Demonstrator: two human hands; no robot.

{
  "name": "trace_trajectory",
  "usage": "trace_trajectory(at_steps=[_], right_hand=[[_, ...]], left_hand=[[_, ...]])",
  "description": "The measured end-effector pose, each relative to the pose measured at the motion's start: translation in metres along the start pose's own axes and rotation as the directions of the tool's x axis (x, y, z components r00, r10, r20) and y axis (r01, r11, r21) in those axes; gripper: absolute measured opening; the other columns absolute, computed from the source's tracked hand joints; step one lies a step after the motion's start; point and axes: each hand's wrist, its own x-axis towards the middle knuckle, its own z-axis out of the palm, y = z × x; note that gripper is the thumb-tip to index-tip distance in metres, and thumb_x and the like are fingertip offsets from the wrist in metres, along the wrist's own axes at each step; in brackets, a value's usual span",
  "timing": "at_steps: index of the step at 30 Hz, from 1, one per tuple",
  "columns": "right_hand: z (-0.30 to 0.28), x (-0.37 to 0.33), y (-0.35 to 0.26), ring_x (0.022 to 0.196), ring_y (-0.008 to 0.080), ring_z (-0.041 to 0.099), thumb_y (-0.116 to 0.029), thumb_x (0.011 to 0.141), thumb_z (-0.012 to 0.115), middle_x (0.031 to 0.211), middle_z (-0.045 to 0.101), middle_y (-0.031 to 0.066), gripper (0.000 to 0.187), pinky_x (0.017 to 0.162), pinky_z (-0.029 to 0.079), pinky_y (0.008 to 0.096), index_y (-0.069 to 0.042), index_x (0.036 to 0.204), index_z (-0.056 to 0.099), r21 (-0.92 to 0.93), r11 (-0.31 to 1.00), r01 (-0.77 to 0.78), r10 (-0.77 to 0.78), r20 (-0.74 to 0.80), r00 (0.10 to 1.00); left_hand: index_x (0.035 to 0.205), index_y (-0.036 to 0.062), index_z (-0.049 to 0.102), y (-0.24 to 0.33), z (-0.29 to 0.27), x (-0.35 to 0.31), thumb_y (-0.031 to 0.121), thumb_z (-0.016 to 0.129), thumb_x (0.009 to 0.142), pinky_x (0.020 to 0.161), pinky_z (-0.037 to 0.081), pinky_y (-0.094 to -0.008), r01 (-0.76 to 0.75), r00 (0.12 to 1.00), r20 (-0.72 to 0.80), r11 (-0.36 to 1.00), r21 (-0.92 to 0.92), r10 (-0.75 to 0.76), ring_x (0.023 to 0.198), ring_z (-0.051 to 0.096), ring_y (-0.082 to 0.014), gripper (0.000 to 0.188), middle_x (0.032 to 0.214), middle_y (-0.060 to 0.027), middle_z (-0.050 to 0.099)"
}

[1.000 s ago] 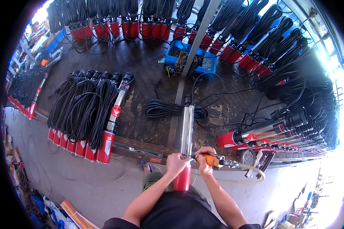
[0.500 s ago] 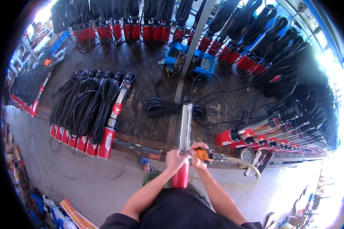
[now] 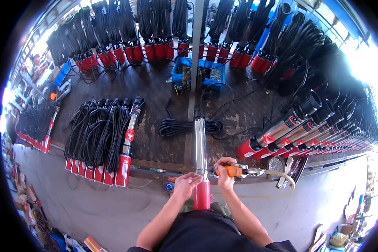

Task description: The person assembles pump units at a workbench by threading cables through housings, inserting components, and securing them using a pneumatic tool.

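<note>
A submersible pump (image 3: 200, 147), with a shiny steel tube and a red lower end, lies across the bench's front edge, its red end toward my body. Beside its steel-red joint is my left hand (image 3: 186, 185), fingers stretched out toward the tube and holding nothing; whether the fingertips touch it is unclear. My right hand (image 3: 226, 176) grips an orange air tool (image 3: 235, 171) just right of the pump. The tool's front end points at the joint, and a pale hose (image 3: 283, 174) trails off its right end. Under the pump's far end lies a coiled black cable (image 3: 175, 127).
A row of finished-looking pumps with cable coils (image 3: 101, 138) lies on the left. More steel-and-red pumps (image 3: 277, 132) are stacked at the right. Blue bins (image 3: 216, 84) of small parts stand behind, near a metal post (image 3: 196, 50). A bowl of small metal parts (image 3: 276, 164) sits at the front right.
My left hand has loosened from the pump's joint and its fingers have straightened. The right hand and the air tool have pulled a little to the right, away from the pump. The view has shifted.
</note>
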Motion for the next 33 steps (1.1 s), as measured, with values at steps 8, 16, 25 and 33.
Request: trace_trajectory(at_steps=[8,16,25,33], right_hand=[[0.000,-0.027,-0.026,0.073,0.0187,0.054,0.008,0.076,0.052,0.094,0.054,0.0118,0.028,0.077,0.049,0.0389,-0.005,0.101,0.051,0.255,0.966,0.038,0.011,-0.189,0.982],[-0.006,-0.031,-0.028,0.074,0.0184,0.054,0.006,0.077,0.051,0.092,0.054,0.0115,0.027,0.078,0.049,0.0391,-0.005,0.102,0.051,0.318,0.948,0.035,0.055,-0.268,0.962],[-0.011,-0.036,-0.021,0.075,0.0184,0.054,0.005,0.078,0.052,0.094,0.053,0.0115,0.027,0.077,0.050,0.0392,-0.006,0.102,0.051,0.344,0.930,0.132,-0.008,-0.339,0.941],[-0.009,-0.039,0.003,0.078,0.0188,0.055,0.006,0.081,0.051,0.096,0.051,0.0127,0.024,0.081,0.051,0.0390,-0.005,0.102,0.046,0.079,0.985,0.152,-0.141,-0.125,0.982]], left_hand=[[0.106,-0.0010,0.053,-0.010,0.032,-0.026,0.020,0.040,0.108,0.082,0.062,-0.0436,0.025,0.989,0.137,0.983,0.184,-0.050,0.087,0.073,-0.0334,0.024,0.098,-0.0214,0.070],[0.101,0.0029,0.059,-0.003,0.026,-0.012,0.016,0.055,0.103,0.057,0.052,-0.0237,0.189,0.962,0.164,0.966,0.174,-0.217,0.073,0.068,-0.0179,0.014,0.087,-0.0108,0.067],[0.094,0.0055,0.063,-0.006,0.046,-0.016,0.018,0.062,0.100,0.053,0.048,-0.0195,0.312,0.950,0.000,0.950,0.027,-0.312,0.062,0.060,-0.0123,0.014,0.077,-0.0055,0.065],[0.087,0.0050,0.055,-0.014,0.031,0.021,0.020,0.058,0.101,0.042,0.033,-0.0196,0.386,0.910,-0.121,0.917,-0.098,-0.396,0.052,0.045,-0.0073,0.020,0.070,-0.0003,0.054]])
